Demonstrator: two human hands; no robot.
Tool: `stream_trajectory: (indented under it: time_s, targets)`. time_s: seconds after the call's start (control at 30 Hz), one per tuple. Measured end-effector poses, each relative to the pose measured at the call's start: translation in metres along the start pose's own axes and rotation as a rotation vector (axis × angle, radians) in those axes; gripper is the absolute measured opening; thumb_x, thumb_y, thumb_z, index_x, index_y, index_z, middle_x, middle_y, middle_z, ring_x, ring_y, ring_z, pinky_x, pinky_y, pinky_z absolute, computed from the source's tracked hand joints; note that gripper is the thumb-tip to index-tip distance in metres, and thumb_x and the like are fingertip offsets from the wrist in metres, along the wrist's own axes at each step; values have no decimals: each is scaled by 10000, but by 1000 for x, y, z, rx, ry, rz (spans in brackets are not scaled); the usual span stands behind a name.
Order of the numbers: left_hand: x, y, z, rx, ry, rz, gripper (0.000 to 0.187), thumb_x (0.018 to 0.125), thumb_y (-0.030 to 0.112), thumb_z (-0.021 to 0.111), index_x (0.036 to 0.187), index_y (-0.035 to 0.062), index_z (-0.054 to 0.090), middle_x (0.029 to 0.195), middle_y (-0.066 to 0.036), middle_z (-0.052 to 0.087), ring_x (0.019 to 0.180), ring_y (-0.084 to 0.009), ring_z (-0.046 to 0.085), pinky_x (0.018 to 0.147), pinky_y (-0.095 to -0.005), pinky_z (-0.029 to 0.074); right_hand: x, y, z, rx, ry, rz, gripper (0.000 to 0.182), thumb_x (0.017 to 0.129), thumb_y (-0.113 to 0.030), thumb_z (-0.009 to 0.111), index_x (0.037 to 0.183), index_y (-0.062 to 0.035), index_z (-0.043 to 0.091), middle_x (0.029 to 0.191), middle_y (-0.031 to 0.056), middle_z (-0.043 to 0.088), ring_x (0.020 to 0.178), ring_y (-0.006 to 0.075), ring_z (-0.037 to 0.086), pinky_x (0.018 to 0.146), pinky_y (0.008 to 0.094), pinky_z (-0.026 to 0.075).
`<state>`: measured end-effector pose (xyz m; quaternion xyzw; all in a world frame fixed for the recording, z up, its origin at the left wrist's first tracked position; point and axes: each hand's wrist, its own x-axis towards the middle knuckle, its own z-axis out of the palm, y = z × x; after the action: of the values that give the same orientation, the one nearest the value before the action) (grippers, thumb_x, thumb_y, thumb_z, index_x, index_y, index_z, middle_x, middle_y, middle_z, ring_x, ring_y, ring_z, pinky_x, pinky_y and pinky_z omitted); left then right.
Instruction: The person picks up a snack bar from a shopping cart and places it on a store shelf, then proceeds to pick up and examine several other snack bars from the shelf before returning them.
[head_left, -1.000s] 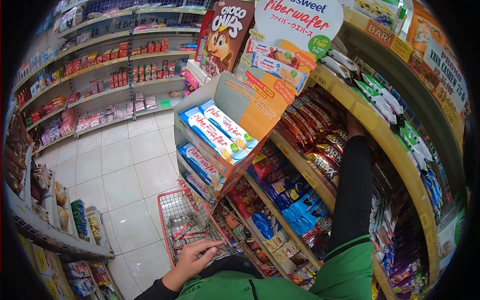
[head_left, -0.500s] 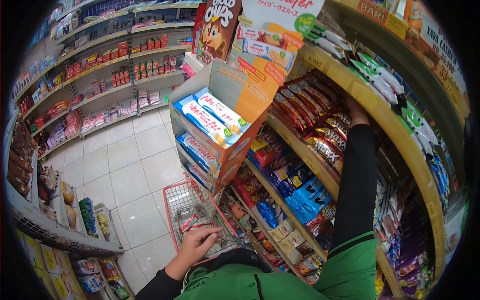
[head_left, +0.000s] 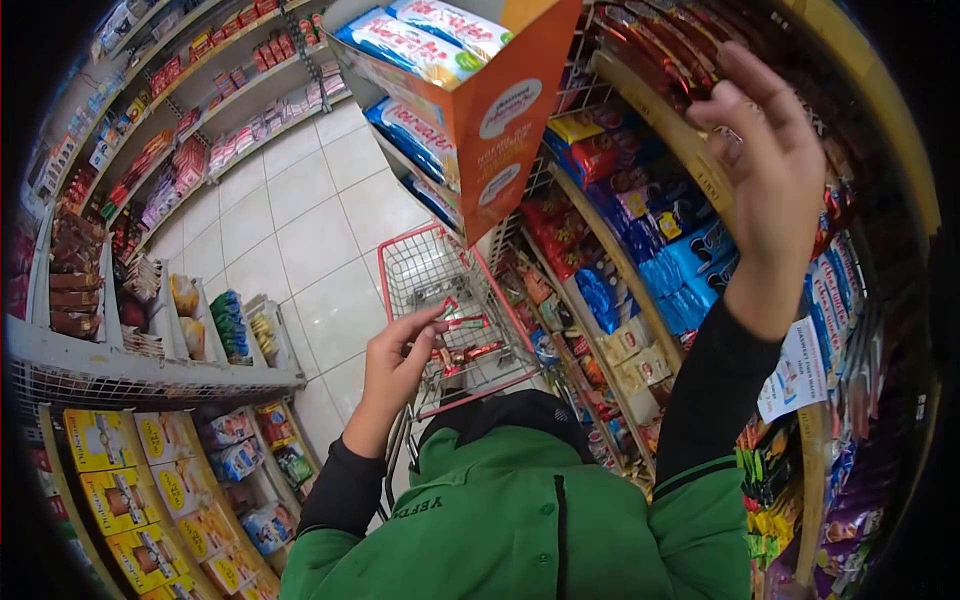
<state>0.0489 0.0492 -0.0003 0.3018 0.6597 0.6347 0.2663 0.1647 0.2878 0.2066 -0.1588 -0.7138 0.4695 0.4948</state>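
Observation:
My right hand (head_left: 770,175) is raised in front of the snack shelf, near the red-brown wrapped chocolate bars (head_left: 668,48). Its fingers are loosely bent and apart, with nothing seen between them. My left hand (head_left: 393,368) hovers by the left side of a red-rimmed wire shopping cart (head_left: 425,262), fingers stretched out and holding nothing. Inside the cart lie a few small packets (head_left: 468,323) in red and green wrappers.
A cardboard display (head_left: 500,135) of blue-and-white wafer packs stands beyond the cart. Blue snack packets (head_left: 680,272) fill a lower shelf on the right. At left are yellow boxes (head_left: 110,500) and a wire-edged rack (head_left: 150,375). Tiled floor (head_left: 300,225) runs between shelves.
My right hand has drawn back from among the chocolate bars and come up into full view. The view has tilted downward, showing more of the cart and my green shirt.

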Motion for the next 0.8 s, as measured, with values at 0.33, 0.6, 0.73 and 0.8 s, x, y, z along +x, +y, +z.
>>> stream_trajectory:
  time_s: [0.33,0.6,0.73,0.8]
  targets:
    - [5,-22,3,168,-49,-186,251,818,122,466,1049,39,521,874,-54,586,712,-89,551,561,-193,421,-220,219,-35,-391,-666,641,347,721,-163,599,1002,20,510,808,122,567,716,124,556,610,231,430]
    - [36,-138,12,560,-220,-256,245,738,150,495,940,35,574,822,-144,595,699,-232,585,636,-306,452,-366,295,-59,-799,-944,988,450,710,-297,583,1018,-3,433,889,236,532,851,375,512,715,431,415]
    - [36,-234,14,793,-405,-415,269,709,195,497,910,37,581,838,-170,590,776,-299,571,694,-359,439,-375,289,-53,-785,-789,947,284,767,-237,502,928,-12,438,833,211,541,794,366,530,670,447,416]
    - [30,-275,15,883,-471,-512,273,697,199,490,899,39,583,843,-180,587,804,-315,562,712,-374,433,-372,280,-49,-821,-765,992,211,779,-200,465,895,-25,445,816,196,549,758,363,539,649,447,418]
